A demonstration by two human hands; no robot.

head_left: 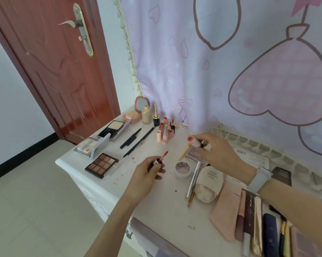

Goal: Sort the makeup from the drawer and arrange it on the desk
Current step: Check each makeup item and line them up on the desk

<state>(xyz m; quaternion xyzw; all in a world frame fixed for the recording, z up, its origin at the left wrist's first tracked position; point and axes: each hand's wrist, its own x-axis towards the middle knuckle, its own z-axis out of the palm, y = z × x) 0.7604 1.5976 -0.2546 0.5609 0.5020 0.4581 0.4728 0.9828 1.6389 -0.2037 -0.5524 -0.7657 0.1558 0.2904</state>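
Lip gloss: wand (163,156) pinched by left hand (149,172), tube (194,140) gripped by right hand (217,153) at two o'clock; wand is best reinserted straight, tube kept upright.

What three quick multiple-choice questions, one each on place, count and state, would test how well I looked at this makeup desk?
1. Where does the eyeshadow palette lie?
A. desk's left edge
B. under the watch
C. against the curtain

2. How many pans does it show?
A. four
B. nine
C. twelve

3. What does the left hand hold?
A. nothing
B. closed lipstick
C. lip-gloss wand

Answers:
A, it lies near the left edge of the desk.
B, three rows of three.
C, fingers pinch its cap, the red tip bare; the right hand holds the tube.
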